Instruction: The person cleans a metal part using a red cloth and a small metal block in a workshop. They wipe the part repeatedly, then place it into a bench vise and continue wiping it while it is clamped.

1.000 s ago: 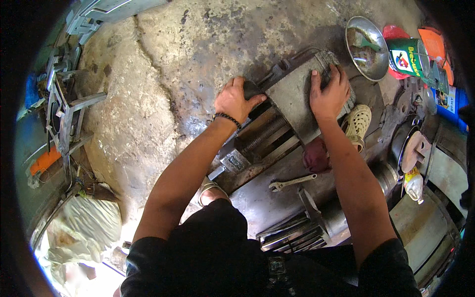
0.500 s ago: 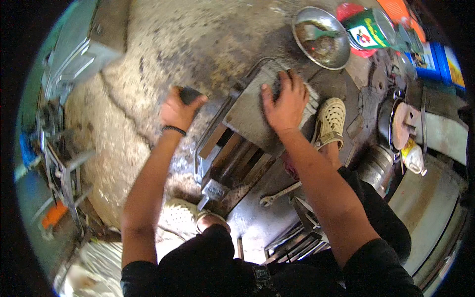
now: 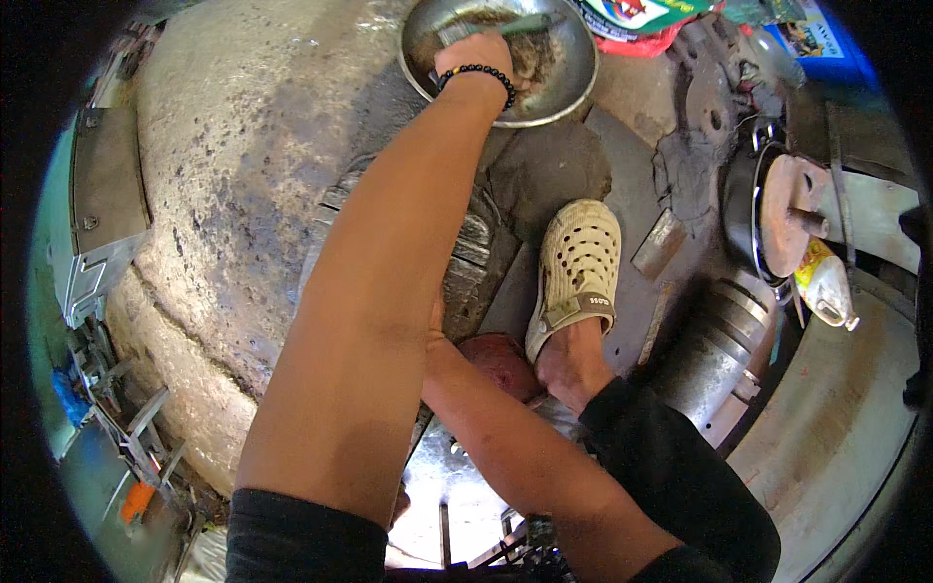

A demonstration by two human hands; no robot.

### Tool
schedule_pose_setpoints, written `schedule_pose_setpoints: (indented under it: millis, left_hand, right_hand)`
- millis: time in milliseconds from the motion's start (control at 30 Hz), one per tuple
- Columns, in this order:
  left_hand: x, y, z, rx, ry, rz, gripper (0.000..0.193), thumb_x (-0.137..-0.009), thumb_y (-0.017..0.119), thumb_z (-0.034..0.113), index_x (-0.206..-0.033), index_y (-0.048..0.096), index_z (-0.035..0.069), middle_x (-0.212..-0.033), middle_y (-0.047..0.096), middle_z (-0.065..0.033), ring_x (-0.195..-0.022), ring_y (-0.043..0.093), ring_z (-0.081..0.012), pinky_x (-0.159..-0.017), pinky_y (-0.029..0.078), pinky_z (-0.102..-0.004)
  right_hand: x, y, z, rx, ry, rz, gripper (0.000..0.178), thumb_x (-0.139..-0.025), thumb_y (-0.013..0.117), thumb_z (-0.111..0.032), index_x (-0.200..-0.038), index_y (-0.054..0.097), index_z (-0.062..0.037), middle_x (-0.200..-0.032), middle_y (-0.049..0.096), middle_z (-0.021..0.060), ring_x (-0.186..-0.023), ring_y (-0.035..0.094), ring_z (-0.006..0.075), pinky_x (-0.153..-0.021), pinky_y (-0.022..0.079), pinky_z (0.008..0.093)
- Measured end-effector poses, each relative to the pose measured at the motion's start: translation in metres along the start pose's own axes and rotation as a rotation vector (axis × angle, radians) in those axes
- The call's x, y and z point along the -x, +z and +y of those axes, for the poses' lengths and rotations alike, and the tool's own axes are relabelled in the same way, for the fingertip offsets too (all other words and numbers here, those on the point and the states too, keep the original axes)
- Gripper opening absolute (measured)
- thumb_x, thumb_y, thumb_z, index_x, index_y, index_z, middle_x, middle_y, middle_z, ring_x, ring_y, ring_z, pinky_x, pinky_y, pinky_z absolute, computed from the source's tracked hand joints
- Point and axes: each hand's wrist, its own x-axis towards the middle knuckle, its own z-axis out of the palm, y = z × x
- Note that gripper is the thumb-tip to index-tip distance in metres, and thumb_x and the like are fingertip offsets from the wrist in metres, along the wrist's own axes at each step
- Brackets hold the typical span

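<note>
My left hand point(image 3: 473, 56) is down inside a round metal bowl point(image 3: 581, 83) at the top, its back toward me and a dark beaded bracelet at the wrist. The hand looks closed, but its fingers and whatever they grip are hidden. Touching or close beside it, a brush point(image 3: 530, 23) with a greenish handle lies in the bowl's brown, wet contents. My right hand point(image 3: 435, 325) passes beneath my left forearm, which covers its fingers. There, a grey slab with a ridged edge point(image 3: 471, 243) shows partly on both sides of that forearm.
My foot in a beige clog point(image 3: 581, 257) stands right of the slab. A dull red object point(image 3: 496, 364) lies beside the heel. Further right are a metal cylinder point(image 3: 714, 335), a round brown disc with a peg point(image 3: 785, 216) and a white-and-yellow bottle point(image 3: 826, 287). A grey metal cabinet point(image 3: 109, 180) stands left.
My left hand has gone from left of the slab, where it held a dark block, up and right into the bowl. My right hand has drawn back under my left forearm. The view has shifted.
</note>
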Motion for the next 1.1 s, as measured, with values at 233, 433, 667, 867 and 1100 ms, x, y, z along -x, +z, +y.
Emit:
schedule_pose_setpoints:
  millis: [233, 433, 667, 867, 1100]
  left_hand:
    - [-0.003, 0.006, -0.008, -0.223, 0.103, 0.076, 0.069, -0.073, 0.079, 0.067, -0.116, 0.075, 0.013, -0.111, 0.077, -0.0077, -0.104, 0.074, -0.0257, -0.085, 0.058, -0.0406]
    - [0.027, -0.078, -0.024, -0.119, 0.120, 0.161, 0.078, -0.069, 0.079, 0.072, -0.101, 0.073, 0.001, -0.097, 0.074, -0.0178, -0.090, 0.073, -0.0321, -0.075, 0.056, -0.0435]
    - [0.194, -0.206, -0.273, -0.006, -0.116, 0.112, 0.090, -0.071, 0.074, 0.077, -0.091, 0.072, -0.010, -0.090, 0.071, -0.0316, -0.085, 0.073, -0.0377, -0.073, 0.056, -0.0459]
    - [0.419, -0.060, -0.358, 0.437, -0.357, -0.168, 0.090, -0.067, 0.082, 0.072, -0.110, 0.066, -0.005, -0.095, 0.073, -0.0266, -0.095, 0.072, -0.0399, -0.085, 0.057, -0.0474]
    - [0.462, 0.027, -0.346, 0.573, -0.412, -0.018, 0.078, -0.069, 0.085, 0.062, -0.108, 0.064, -0.001, -0.098, 0.071, -0.0286, -0.094, 0.070, -0.0437, -0.080, 0.056, -0.0503]
  right_hand:
    - [0.007, -0.003, 0.000, -0.534, -0.022, -0.046, 0.052, -0.092, 0.056, -0.037, -0.138, 0.060, -0.0144, -0.153, 0.050, 0.0113, -0.147, 0.034, 0.0332, -0.123, 0.013, 0.0591]
    - [-0.011, -0.042, 0.000, -0.233, -0.029, 0.066, 0.051, -0.091, 0.060, -0.038, -0.131, 0.063, -0.0077, -0.151, 0.047, 0.0213, -0.146, 0.035, 0.0391, -0.119, 0.019, 0.0649]
    - [-0.017, -0.044, -0.006, 0.001, -0.029, 0.122, 0.052, -0.091, 0.062, -0.045, -0.128, 0.063, -0.0081, -0.143, 0.053, 0.0189, -0.137, 0.045, 0.0372, -0.116, 0.027, 0.0601]
    - [-0.014, -0.030, 0.002, 0.042, -0.095, 0.228, 0.049, -0.093, 0.063, -0.045, -0.128, 0.062, -0.0108, -0.142, 0.053, 0.0170, -0.135, 0.046, 0.0377, -0.115, 0.027, 0.0576]
    - [-0.015, -0.032, -0.004, 0.114, -0.140, 0.248, 0.051, -0.093, 0.064, -0.046, -0.128, 0.061, -0.0085, -0.140, 0.055, 0.0170, -0.132, 0.047, 0.0395, -0.115, 0.028, 0.0540]
